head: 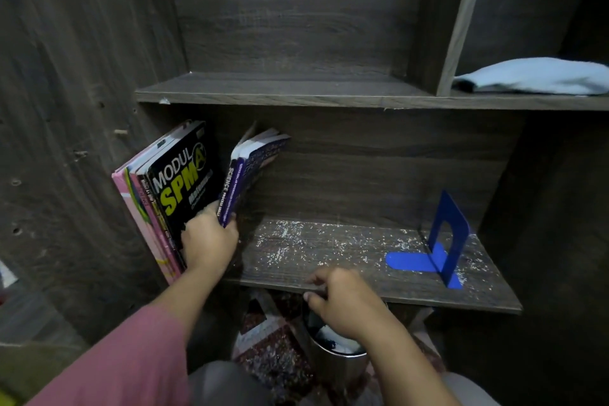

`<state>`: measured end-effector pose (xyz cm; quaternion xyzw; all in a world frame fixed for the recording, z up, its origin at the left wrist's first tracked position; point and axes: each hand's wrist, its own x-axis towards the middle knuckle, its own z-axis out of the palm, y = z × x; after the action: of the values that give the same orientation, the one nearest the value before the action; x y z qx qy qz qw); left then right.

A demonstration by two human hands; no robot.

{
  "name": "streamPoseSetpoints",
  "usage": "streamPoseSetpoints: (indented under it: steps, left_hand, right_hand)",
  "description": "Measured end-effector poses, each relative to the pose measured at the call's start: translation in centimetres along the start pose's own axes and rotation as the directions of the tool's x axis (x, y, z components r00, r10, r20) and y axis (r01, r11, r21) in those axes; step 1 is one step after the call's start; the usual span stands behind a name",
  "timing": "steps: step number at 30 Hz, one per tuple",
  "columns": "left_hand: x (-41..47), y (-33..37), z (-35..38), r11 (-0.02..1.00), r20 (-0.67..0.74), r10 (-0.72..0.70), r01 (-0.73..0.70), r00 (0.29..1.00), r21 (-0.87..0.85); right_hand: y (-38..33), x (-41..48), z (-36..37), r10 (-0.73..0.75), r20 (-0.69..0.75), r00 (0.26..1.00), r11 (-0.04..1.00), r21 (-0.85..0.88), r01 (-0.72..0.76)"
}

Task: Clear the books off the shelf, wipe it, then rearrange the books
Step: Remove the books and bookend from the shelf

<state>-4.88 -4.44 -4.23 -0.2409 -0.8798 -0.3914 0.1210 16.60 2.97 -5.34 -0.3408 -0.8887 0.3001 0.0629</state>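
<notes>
Several books lean at the left end of the lower shelf [329, 260], whose board is speckled with white flecks. The front one is a black book marked MODUL SPM [184, 181], with pink books [138, 217] behind it. My left hand [209, 241] grips the bottom of a purple Science book [244, 175], which tilts to the right, apart from the stack. My right hand [339, 300] rests at the shelf's front edge with fingers loosely curled, holding nothing. A light blue cloth [534, 76] lies on the upper shelf at the right.
A blue metal bookend [445, 241] stands at the right end of the lower shelf. Below the shelf sits a round metal bin [336, 353] on a patterned floor mat [273, 349]. Dark wooden walls close in both sides. The upper left compartment [290, 86] holds nothing.
</notes>
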Motion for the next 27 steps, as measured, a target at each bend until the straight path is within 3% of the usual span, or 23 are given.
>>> streamPoseSetpoints:
  steps: [5, 7, 9, 11, 13, 15, 17, 19, 21, 24, 27]
  left_hand:
    - [-1.0, 2.8, -3.4, 0.908, -0.088, 0.42, -0.416, 0.903, 0.052]
    - [-1.5, 4.2, -4.8, 0.854, -0.017, 0.513, -0.508, 0.858, 0.111]
    - [-2.2, 5.3, -6.1, 0.777, 0.1, 0.596, -0.604, 0.797, 0.177]
    - [-3.4, 6.5, -7.2, 0.649, 0.217, 0.698, -0.731, 0.683, 0.21]
    - [-4.7, 8.1, -7.9, 0.479, 0.297, 0.805, -0.858, 0.514, 0.189]
    - [-6.3, 9.9, -8.4, 0.349, 0.326, 0.867, -0.926, 0.377, 0.142]
    - [-8.3, 11.9, -8.9, 0.269, 0.353, 0.893, -0.96, 0.281, 0.084]
    - [-10.2, 14.1, -9.6, 0.209, 0.338, 0.919, -0.978, 0.202, 0.016]
    - [-12.4, 16.3, -10.2, 0.173, 0.308, 0.94, -0.983, 0.148, -0.056]
    - [-15.5, 19.2, -10.6, 0.173, 0.317, 0.941, -0.974, 0.118, -0.149]
    - [-17.7, 22.1, -9.9, 0.176, 0.46, 0.881, -0.979, 0.111, -0.102]
  right_hand:
    - [-2.3, -1.6, -2.0, -0.197, -0.26, 0.945, 0.966, -0.216, 0.142]
    - [-3.2, -2.8, -2.8, -0.275, -0.419, 0.865, 0.952, -0.245, 0.184]
    - [-3.8, -4.3, -3.9, -0.321, -0.594, 0.737, 0.944, -0.259, 0.203]
    - [-4.0, -6.1, -5.3, -0.351, -0.711, 0.61, 0.935, -0.297, 0.192]
    - [-4.1, -8.2, -7.0, -0.389, -0.756, 0.527, 0.916, -0.38, 0.131]
    - [-3.9, -10.5, -8.3, -0.417, -0.717, 0.558, 0.881, -0.47, 0.054]
    - [-4.1, -13.0, -9.6, -0.334, -0.589, 0.736, 0.85, -0.526, -0.035]
    - [-3.9, -15.4, -11.0, -0.133, -0.452, 0.882, 0.816, -0.555, -0.161]
    - [-2.9, -17.7, -12.3, -0.034, -0.46, 0.887, 0.782, -0.564, -0.263]
    - [-0.7, -21.8, -14.6, 0.003, -0.522, 0.853, 0.745, -0.568, -0.35]
    - [2.1, -26.4, -16.9, 0.113, -0.499, 0.859, 0.757, -0.517, -0.4]
